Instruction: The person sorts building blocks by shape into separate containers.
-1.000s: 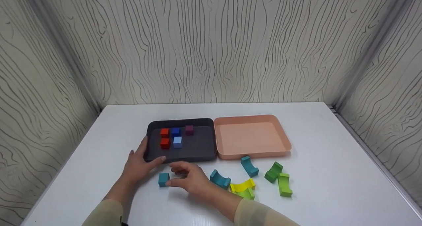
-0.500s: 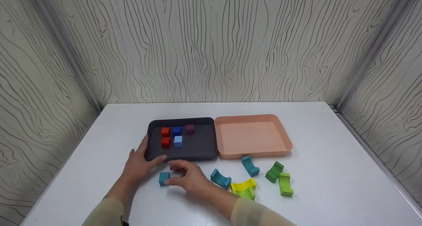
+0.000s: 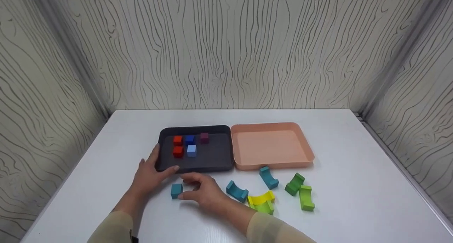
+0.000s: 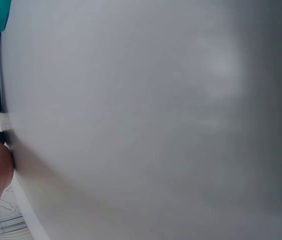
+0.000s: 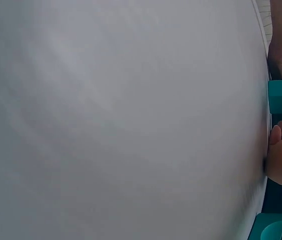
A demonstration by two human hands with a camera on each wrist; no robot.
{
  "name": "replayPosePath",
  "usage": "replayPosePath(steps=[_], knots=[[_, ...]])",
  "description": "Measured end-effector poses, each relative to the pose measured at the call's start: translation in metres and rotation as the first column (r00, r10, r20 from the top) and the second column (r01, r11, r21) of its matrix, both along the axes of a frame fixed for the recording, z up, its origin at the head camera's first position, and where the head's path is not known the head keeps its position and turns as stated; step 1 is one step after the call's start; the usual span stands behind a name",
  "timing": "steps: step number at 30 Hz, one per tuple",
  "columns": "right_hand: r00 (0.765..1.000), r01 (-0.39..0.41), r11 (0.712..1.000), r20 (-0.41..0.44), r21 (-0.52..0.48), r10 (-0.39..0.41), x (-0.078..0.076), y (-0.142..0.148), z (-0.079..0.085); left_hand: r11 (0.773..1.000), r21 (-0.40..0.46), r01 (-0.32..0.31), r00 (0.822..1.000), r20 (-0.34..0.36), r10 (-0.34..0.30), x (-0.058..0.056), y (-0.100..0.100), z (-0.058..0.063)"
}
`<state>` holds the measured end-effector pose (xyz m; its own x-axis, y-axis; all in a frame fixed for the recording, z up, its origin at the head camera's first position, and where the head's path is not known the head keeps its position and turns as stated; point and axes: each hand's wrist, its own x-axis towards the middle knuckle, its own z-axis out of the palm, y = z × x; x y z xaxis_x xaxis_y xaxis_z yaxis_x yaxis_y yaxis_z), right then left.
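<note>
Teal cube [image 3: 177, 191] on desk [image 3: 339, 151], near side of black tray [image 3: 216, 158]. Right hand [image 3: 207, 192]: thumb and fingers apart beside it (contact unclear). Left hand [image 3: 148, 174] spread against tray. Off-centre thumb push could skid cube away.

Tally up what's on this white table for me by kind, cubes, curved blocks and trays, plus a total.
Cubes: 6 (5 in the dark tray, plus the teal cube outside it)
Curved blocks: 6
Trays: 2 (the dark one and the peach tray)
Total: 14
</note>
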<state>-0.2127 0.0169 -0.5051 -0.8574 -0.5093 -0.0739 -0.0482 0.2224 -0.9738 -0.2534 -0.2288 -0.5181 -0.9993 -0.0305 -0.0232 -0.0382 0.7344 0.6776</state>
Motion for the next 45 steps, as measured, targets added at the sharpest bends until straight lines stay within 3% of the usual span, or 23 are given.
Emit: replayPosePath(steps=[9,17,31,39,45], knots=[[1.000,0.019,0.999,-0.017,0.029,-0.019,0.0006,-0.0016,0.0014,1.000,-0.003,-0.007,1.000,0.016,0.007,-0.0013,0.0016,0.0005],[0.998,0.026,1.000,-0.057,0.002,-0.026,0.0013,-0.0058,-0.0032,1.000,-0.021,0.015,0.999,-0.034,-0.015,-0.0034,-0.0017,-0.0028],[0.996,0.045,0.998,-0.083,0.050,-0.041,0.0039,-0.0070,-0.0027,0.999,-0.027,0.031,0.999,-0.042,-0.033,-0.0025,-0.0024,-0.0006],[0.995,0.050,0.997,-0.091,0.060,-0.044,0.0046,-0.0072,-0.0030,1.000,-0.016,0.025,0.999,-0.036,-0.025,-0.0012,-0.0016,0.0001],[0.994,0.061,0.998,-0.089,0.022,-0.058,0.0055,-0.0084,-0.0047,1.000,-0.015,-0.015,1.000,-0.004,0.015,0.0010,0.0017,0.0012]])
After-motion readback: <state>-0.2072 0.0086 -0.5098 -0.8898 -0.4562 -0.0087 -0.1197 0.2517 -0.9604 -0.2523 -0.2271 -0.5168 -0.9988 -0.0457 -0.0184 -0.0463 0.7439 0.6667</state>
